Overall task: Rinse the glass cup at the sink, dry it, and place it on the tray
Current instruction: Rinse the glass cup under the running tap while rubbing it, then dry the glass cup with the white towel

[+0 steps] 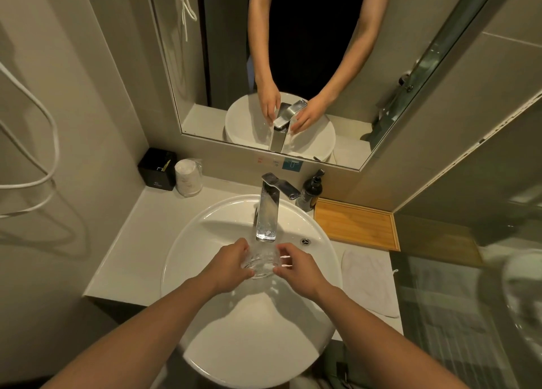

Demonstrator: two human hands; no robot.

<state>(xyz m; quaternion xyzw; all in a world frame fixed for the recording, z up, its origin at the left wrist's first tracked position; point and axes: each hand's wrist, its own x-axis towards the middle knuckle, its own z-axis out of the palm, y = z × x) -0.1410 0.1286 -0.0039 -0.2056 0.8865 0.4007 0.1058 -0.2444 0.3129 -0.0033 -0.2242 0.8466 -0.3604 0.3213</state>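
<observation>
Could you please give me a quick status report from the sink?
Left hand and right hand both gripping clear glass cup under chrome faucet, water running. Wooden tray bare, white cloth beside basin. Nothing obstructing.

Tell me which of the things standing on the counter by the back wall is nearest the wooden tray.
The dark pump bottle, standing right at the wooden tray's back left corner. The black box and the wrapped cup stack stand far off, left of the tap.
</observation>
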